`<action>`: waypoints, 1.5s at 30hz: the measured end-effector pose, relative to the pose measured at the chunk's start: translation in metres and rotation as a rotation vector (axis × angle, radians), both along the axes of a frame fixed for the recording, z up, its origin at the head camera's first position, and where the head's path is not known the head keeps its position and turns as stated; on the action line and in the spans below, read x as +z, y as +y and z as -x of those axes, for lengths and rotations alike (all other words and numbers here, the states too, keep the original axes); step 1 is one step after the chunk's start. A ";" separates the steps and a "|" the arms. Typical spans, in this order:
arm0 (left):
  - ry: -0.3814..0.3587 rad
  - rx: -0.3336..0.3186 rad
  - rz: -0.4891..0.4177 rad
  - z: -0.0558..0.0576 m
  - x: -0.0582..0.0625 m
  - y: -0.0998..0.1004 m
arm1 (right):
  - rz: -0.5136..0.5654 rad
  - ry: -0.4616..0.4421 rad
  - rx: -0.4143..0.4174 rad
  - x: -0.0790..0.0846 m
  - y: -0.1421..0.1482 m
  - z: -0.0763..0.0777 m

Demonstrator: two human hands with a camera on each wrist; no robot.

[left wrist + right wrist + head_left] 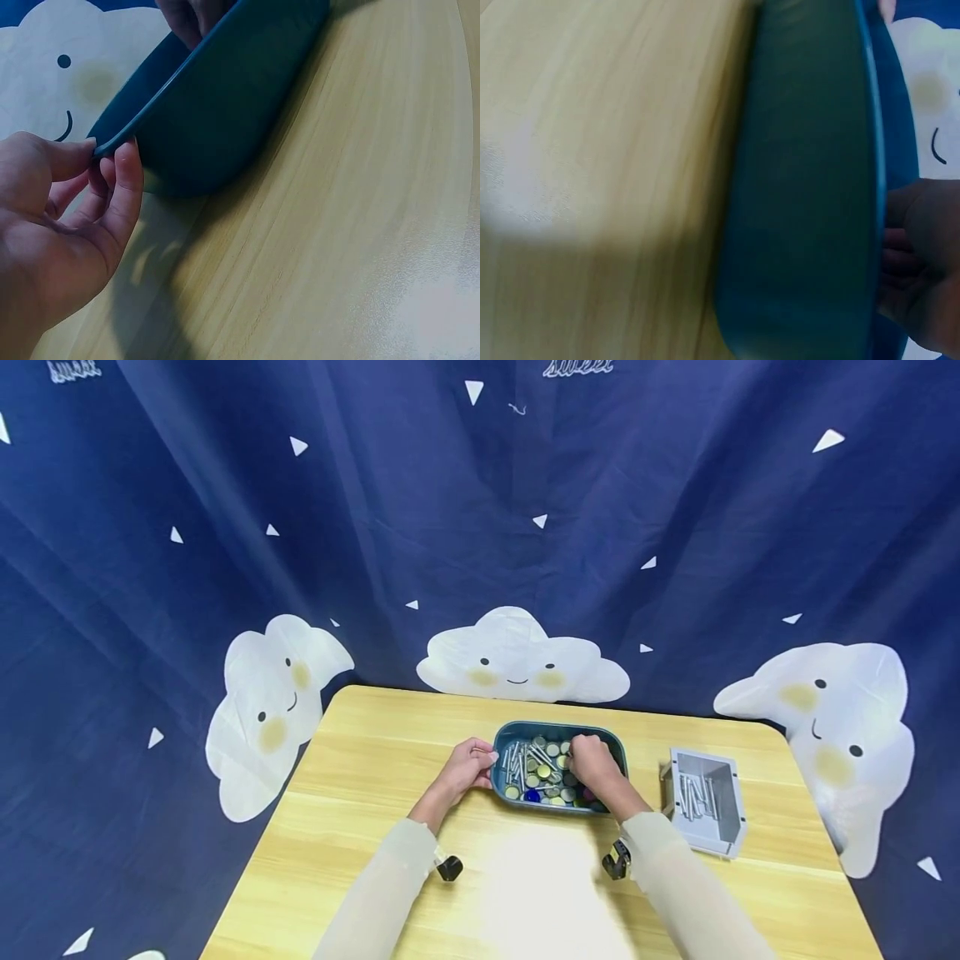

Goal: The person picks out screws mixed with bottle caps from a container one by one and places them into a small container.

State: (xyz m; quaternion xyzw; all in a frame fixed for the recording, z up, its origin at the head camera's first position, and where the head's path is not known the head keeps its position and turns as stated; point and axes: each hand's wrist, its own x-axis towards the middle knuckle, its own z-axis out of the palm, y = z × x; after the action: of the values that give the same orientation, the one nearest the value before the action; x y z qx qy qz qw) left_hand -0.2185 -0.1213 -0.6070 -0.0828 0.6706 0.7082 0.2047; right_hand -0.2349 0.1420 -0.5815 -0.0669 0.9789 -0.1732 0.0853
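Observation:
A dark teal basin [558, 725] stands on the table, holding long silver bolts or screws [517, 766] and round metal caps or discs [543, 771], one of them blue [532, 795]. My left hand [465, 765] pinches the basin's left rim between thumb and fingers, plain in the left wrist view on the basin wall [217, 105]. Inside the right half of the basin is my right hand [592, 762], bent down among the pieces. Its fingers look curled in the right wrist view, but the rim hides the fingertips and whatever they touch.
To the right of the basin stands a grey open bin [705, 845] with several similar silver bolts [695, 799] inside. Pale wood forms the table [375, 735]. Behind it hangs a dark blue curtain [420, 527] with cloud prints.

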 end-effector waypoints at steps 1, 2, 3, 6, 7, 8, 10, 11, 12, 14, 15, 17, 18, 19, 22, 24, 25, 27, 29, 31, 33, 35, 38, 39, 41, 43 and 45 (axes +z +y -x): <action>-0.001 0.001 0.000 0.000 0.000 0.000 | -0.001 -0.005 -0.010 -0.002 0.000 0.000; 0.001 0.001 0.000 0.000 0.000 0.000 | -0.003 -0.002 -0.020 -0.003 -0.001 0.000; 0.002 0.002 0.002 0.000 -0.001 0.000 | -0.006 0.003 -0.028 -0.005 -0.002 0.000; 0.003 -0.001 0.009 -0.001 0.000 0.000 | -0.026 0.020 -0.038 -0.009 -0.005 0.000; 0.003 -0.002 0.010 -0.001 0.001 0.000 | -0.033 0.028 -0.040 -0.010 -0.006 0.000; 0.004 -0.002 0.009 -0.001 0.001 0.000 | -0.041 0.034 -0.041 -0.011 -0.007 0.000; 0.006 -0.004 0.011 -0.001 0.001 0.000 | -0.054 0.045 -0.041 -0.012 -0.009 0.001; 0.006 -0.005 0.011 -0.001 0.001 0.000 | -0.058 0.051 -0.042 -0.012 -0.011 0.001; 0.002 -0.003 0.007 0.000 0.001 0.000 | -0.060 0.055 -0.041 -0.012 -0.012 0.001; 0.006 0.000 0.004 0.000 0.000 0.000 | -0.058 0.062 -0.035 -0.012 -0.014 0.000; 0.008 0.000 0.005 0.000 0.000 -0.001 | -0.059 0.065 -0.033 -0.012 -0.014 0.000; 0.005 -0.003 0.007 0.000 0.000 0.000 | -0.056 0.072 -0.036 -0.009 -0.014 -0.002; 0.005 -0.006 0.007 -0.001 0.000 0.000 | -0.052 0.072 -0.039 -0.007 -0.014 -0.003; 0.005 -0.008 0.006 -0.001 0.000 0.000 | -0.051 0.078 -0.040 -0.005 -0.014 -0.003; -0.001 -0.010 0.007 0.000 0.000 0.000 | -0.032 0.095 -0.057 0.002 -0.013 -0.004; 0.001 -0.005 0.005 0.001 0.000 -0.001 | -0.014 0.100 -0.063 0.006 -0.013 -0.005; 0.004 -0.003 0.006 0.001 0.000 0.000 | -0.007 0.104 -0.065 0.007 -0.013 -0.006; 0.009 -0.003 0.006 0.001 0.000 0.000 | 0.009 0.099 -0.066 0.012 -0.013 -0.008; 0.009 -0.006 0.007 0.001 0.001 0.000 | 0.036 0.089 -0.064 0.017 -0.013 -0.011; 0.006 -0.010 0.009 0.001 0.002 0.001 | 0.070 0.083 -0.064 0.022 -0.012 -0.015; 0.003 -0.009 0.011 0.001 0.002 0.001 | 0.105 0.085 -0.064 0.028 -0.010 -0.020; 0.002 -0.005 0.016 0.000 0.002 0.001 | 0.139 0.092 -0.063 0.032 -0.006 -0.025; 0.004 0.003 0.017 0.000 0.002 0.001 | 0.152 0.118 -0.067 0.038 0.003 -0.032; 0.007 0.003 0.019 0.000 0.002 0.001 | 0.156 0.127 -0.071 0.041 0.007 -0.034; 0.007 0.002 0.019 0.000 0.002 0.001 | 0.162 0.135 -0.082 0.044 0.016 -0.039; 0.011 0.000 0.018 0.000 0.003 0.001 | 0.167 0.154 -0.093 0.048 0.025 -0.043; 0.011 -0.002 0.021 0.000 0.004 0.001 | 0.171 0.172 -0.108 0.052 0.035 -0.046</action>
State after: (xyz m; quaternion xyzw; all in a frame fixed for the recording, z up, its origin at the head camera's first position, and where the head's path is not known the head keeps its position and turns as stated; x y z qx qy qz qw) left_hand -0.2182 -0.1199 -0.6031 -0.0806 0.6790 0.7015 0.2008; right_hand -0.1885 0.1772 -0.5291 -0.0358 0.9665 -0.2538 -0.0145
